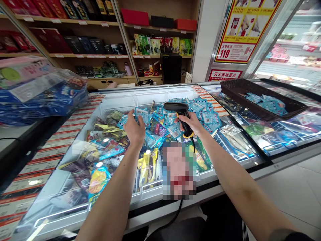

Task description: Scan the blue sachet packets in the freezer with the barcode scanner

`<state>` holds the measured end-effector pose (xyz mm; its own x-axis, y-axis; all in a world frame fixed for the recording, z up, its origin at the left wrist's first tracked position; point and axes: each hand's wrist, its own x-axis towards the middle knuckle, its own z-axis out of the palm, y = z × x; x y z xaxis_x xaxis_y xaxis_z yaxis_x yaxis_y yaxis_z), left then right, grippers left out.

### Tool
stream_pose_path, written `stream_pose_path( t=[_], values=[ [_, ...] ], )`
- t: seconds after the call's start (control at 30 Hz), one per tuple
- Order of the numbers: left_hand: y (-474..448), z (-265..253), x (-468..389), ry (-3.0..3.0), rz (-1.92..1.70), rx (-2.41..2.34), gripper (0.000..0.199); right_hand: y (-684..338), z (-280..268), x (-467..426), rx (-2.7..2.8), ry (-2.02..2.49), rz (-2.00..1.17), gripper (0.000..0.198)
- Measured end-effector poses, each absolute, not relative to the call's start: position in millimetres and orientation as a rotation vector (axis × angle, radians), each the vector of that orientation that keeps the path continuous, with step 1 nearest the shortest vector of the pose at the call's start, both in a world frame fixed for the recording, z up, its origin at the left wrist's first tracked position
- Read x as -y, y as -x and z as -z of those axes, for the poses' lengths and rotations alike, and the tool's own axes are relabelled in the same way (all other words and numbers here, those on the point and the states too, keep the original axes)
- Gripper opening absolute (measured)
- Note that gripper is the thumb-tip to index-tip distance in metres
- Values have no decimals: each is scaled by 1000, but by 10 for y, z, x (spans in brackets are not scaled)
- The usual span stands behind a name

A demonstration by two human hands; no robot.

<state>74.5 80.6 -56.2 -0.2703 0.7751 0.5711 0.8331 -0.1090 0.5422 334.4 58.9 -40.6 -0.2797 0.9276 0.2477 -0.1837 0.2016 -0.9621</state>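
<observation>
My right hand [192, 123] is wrapped around the handle of a black and yellow barcode scanner [177, 107], whose head points left over the freezer's glass top. A cord hangs from the handle. My left hand [134, 130], fingers curled, grips a light-blue packet [142, 115] with a printed label, left of the scanner. Under the scanner and to its right lie several similar blue packets [207, 117], some showing barcodes. Part of the held packet is hidden by my fingers.
Beneath the glass of the freezer [147, 190] are many wrapped ice creams. A brown basket [253, 105] with more blue packets stands at the right. Plastic-wrapped boxes [37, 90] sit at the left. Behind are stocked shelves [87, 55] and a black monitor [172, 68].
</observation>
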Motion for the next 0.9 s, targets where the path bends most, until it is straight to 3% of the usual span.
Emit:
stream_pose_path(
  t=[0.23, 0.5, 0.63, 0.9],
  values=[
    [-658, 554, -739, 1701, 1176, 2168, 41, -3365, 404, -588, 1370, 792, -1318, 41],
    [-755, 582, -734, 2110, 874, 1888, 33, -3377, 429, -611, 1361, 804, -1323, 40],
    [-719, 647, -794, 2113, 851, 1870, 24, -3375, 433, -617, 1355, 807, -1324, 40],
    [-753, 624, -795, 2057, 872, 1859, 27, -3387, 441, -630, 1350, 810, -1323, 42]
  ],
)
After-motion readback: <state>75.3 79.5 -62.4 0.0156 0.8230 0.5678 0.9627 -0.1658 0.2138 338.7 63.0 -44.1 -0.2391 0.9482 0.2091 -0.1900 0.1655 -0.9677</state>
